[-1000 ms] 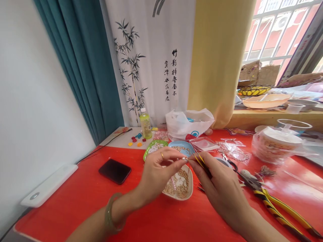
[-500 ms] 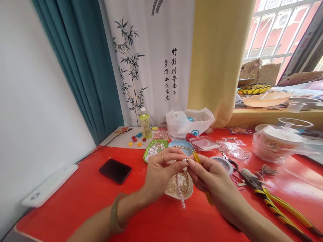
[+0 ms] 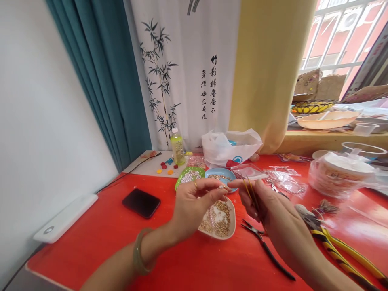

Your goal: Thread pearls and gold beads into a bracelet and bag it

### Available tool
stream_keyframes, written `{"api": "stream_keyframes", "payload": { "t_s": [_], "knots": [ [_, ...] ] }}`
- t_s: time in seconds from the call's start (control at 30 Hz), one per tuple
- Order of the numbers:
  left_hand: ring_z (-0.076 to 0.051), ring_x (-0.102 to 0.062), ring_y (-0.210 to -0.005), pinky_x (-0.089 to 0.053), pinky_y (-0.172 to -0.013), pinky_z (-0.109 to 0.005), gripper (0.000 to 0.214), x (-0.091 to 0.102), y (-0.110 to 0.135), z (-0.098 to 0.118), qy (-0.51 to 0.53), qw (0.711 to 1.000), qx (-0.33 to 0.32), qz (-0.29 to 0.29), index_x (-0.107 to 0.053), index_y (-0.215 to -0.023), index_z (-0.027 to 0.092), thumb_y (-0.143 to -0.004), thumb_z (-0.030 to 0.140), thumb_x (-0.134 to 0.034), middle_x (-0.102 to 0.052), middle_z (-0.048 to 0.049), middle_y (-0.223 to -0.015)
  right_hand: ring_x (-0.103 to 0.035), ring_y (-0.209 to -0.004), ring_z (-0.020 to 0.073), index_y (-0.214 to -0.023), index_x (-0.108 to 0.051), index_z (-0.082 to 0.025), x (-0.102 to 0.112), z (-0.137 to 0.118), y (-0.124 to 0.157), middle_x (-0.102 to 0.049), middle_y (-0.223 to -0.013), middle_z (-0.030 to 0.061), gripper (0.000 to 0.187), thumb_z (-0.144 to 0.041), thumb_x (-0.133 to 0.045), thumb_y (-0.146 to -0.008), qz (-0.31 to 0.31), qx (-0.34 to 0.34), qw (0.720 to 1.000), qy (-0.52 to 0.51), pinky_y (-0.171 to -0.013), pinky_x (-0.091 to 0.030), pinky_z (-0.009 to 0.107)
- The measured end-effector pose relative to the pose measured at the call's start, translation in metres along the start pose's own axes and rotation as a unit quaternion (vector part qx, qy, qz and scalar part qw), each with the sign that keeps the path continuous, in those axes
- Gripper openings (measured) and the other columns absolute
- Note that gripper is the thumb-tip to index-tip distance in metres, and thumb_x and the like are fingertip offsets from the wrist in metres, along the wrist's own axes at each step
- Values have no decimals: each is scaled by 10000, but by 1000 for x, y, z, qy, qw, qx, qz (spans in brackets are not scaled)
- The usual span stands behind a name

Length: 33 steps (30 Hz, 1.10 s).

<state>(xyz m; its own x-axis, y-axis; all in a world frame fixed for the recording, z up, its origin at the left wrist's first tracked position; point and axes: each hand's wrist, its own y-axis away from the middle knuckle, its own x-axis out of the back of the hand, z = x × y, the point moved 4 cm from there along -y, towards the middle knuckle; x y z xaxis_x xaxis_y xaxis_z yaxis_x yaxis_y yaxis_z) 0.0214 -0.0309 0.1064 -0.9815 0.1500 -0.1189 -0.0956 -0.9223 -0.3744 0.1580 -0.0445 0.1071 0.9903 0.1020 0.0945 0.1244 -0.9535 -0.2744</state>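
Over the bead trays, my left hand (image 3: 192,204) pinches a small beaded strand (image 3: 223,187) between thumb and fingers. Its hanging part is blurred against the white tray (image 3: 233,226) of gold beads below. My right hand (image 3: 269,202) is closed around yellow tweezers (image 3: 250,189), their tips pointing up. Its index finger reaches out to the beads at my left fingertips. Behind my hands are a green tray (image 3: 178,180) of white beads and a blue tray (image 3: 232,175) with gold beads. Black-handled pliers (image 3: 266,246) lie beneath my right hand.
A black phone (image 3: 141,203) lies on the red table at left, near a white power strip (image 3: 65,218). Yellow-and-black cutters (image 3: 336,246) rest at right. Behind stand a drink bottle (image 3: 178,149), a white plastic bag (image 3: 218,151) and a wrapped tub (image 3: 341,173).
My right hand has drawn slightly right, with its index finger now extended and the tweezers turned more upright. The pliers have come into view. The whole scene has shifted slightly right.
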Motion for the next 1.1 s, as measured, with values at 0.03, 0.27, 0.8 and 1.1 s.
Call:
{"api": "stream_keyframes", "payload": {
  "t_s": [0.03, 0.27, 0.8, 1.1],
  "knots": [
    [-132, -602, -591, -508, -592, -254, 81, 2, 0, 1, -5, 1000, -10, 4, -651, -708, 177, -676, 252, -643, -662, -11, -658, -332, -455, 88, -722, -528, -189, 1, -2, 1, -377, -551, -33, 351, -454, -336, -850, -12, 3, 1000, 14, -408, -290, 216],
    [-143, -598, -671, -490, -612, -252, 89, 5, 2, 12, -169, 977, -130, -2, -668, -759, 181, -708, 224, -610, -664, -37, -740, -318, -409, 79, -729, -506, -214, -2, -14, 6, -372, -513, -59, 160, -364, -488, -781, -9, 39, 996, 77, -360, -285, 192],
    [-142, -594, -695, -473, -664, -259, 156, -4, 6, 10, -291, 940, -168, -61, -657, -848, 157, -762, 200, -534, -667, -49, -758, -383, -451, 92, -661, -479, -200, -2, -5, 1, -441, -518, -44, 134, -232, -455, -789, -1, 101, 960, 262, -424, -327, 205],
    [-140, -598, -680, -460, -649, -254, 160, -7, 7, 12, -342, 926, -131, -89, -634, -853, 180, -790, 231, -496, -672, -33, -779, -377, -467, 96, -647, -494, -205, -2, -10, -1, -405, -521, -44, 143, -232, -449, -780, -26, 70, 983, 165, -421, -344, 197]
  ]
}}
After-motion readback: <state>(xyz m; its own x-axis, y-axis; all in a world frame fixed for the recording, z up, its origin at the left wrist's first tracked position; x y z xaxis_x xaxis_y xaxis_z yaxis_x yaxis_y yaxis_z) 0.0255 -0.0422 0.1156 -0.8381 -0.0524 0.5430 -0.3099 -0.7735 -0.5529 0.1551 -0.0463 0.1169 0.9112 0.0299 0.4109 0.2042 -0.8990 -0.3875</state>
